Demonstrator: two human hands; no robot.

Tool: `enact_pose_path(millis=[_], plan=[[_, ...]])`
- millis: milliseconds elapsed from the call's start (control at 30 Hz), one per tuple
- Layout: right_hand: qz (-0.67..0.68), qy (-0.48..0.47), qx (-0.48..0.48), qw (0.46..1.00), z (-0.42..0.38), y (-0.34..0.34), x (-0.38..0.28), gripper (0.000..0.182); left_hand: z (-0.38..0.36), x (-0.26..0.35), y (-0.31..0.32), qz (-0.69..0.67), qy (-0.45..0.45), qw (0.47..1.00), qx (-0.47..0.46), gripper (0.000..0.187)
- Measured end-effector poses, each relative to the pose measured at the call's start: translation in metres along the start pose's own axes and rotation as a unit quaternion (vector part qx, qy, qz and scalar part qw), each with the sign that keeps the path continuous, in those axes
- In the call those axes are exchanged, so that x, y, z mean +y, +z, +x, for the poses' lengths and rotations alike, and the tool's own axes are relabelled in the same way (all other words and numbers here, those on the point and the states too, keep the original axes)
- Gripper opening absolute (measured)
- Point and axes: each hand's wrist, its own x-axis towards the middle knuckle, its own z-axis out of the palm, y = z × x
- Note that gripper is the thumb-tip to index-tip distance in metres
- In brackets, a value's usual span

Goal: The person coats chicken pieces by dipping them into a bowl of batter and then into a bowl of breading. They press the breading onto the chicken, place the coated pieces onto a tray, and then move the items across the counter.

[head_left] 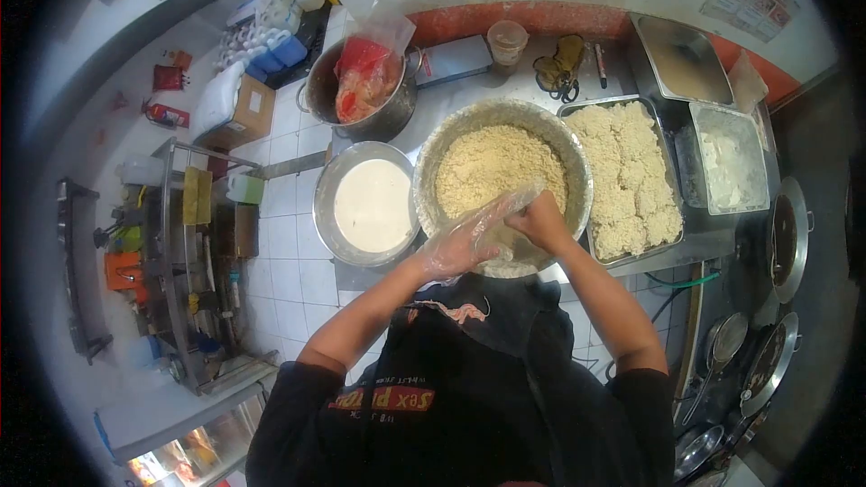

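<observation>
A clear plastic glove (492, 215) covers my left hand (456, 245), whose fingers look stretched out and hold nothing. My bare right hand (538, 221) is closed on the glove's loose end, which is drawn out past my left fingers. Both hands are over the near side of a big round metal basin (580, 155) of pale yellow crumbly coating (501, 162). Left of it stands a metal bowl (325, 227) of creamy white batter (374, 203). On the right, a rectangular tray (678, 207) is filled with crumb-coated pieces (624, 176).
Behind the bowl, a deep pot (316, 90) holds a red plastic bag (365, 77) of raw meat. A lidded plastic cup (507, 43), dark scissors-like tongs (561, 68) and a marker (601, 68) lie farther back. Metal containers (722, 162) and large pans (789, 234) are at the right.
</observation>
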Motion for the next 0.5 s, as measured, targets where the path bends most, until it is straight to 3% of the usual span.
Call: enact_pose_path(millis=[67, 133, 200, 267, 300, 367, 500], plan=[[-0.068, -0.029, 0.058, 0.996, 0.001, -0.003, 0.004, 0.026, -0.001, -0.004, 0.000, 0.002, 0.017, 1.000, 0.006, 0.077], [-0.047, -0.002, 0.051, 0.998, 0.002, -0.014, -0.002, 0.025, -0.003, -0.012, 0.002, 0.005, 0.034, 0.999, 0.013, 0.078], [-0.027, 0.026, 0.045, 0.998, 0.003, -0.017, -0.005, 0.025, -0.004, -0.021, 0.008, -0.106, 0.082, 0.989, 0.060, 0.081], [0.013, -0.130, 0.019, 0.991, 0.001, -0.011, -0.005, 0.023, -0.006, -0.018, 0.008, -0.140, 0.077, 0.985, 0.071, 0.082], [0.013, -0.127, 0.022, 0.992, 0.001, -0.011, -0.006, 0.023, -0.006, -0.017, 0.007, -0.175, 0.071, 0.979, 0.082, 0.083], [0.012, -0.046, -0.088, 0.995, 0.002, -0.013, -0.013, 0.018, -0.004, -0.012, 0.002, -0.183, 0.064, 0.979, 0.059, 0.084], [0.016, -0.028, -0.063, 0.997, 0.003, -0.012, -0.010, 0.010, 0.002, -0.009, -0.003, -0.169, 0.070, 0.982, 0.054, 0.081]])
